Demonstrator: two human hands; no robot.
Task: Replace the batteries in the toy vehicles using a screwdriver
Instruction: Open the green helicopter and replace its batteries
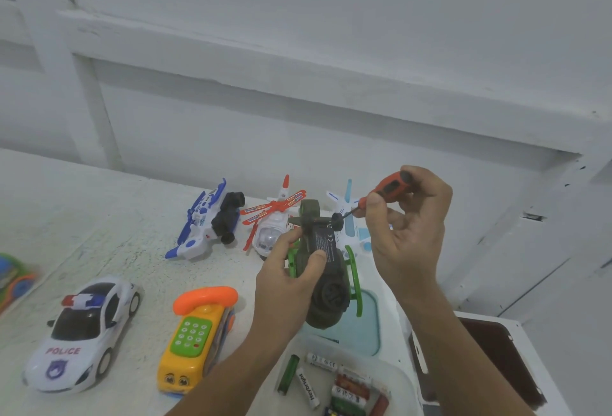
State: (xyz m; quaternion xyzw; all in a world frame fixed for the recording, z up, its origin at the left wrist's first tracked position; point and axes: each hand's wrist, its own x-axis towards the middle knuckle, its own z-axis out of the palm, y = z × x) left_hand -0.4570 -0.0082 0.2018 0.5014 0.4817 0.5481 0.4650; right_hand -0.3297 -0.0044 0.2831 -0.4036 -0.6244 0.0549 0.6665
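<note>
The left hand [284, 286] grips a dark green toy helicopter [326, 270] belly up, thumb on its labelled underside. Just right of it and higher, the right hand [407, 233] pinches an orange screwdriver [392, 185]; the tip meets the helicopter's far end. Below the 2 hands lie loose batteries [308, 389] in a white tray [399, 367]. Left of the left hand, a police car [82, 333] stands on the table [139, 243].

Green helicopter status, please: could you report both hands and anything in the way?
Left hand grips green helicopter, belly up. Right hand holds orange screwdriver, tip at its underside. Nothing blocking; batteries lie below.
</note>
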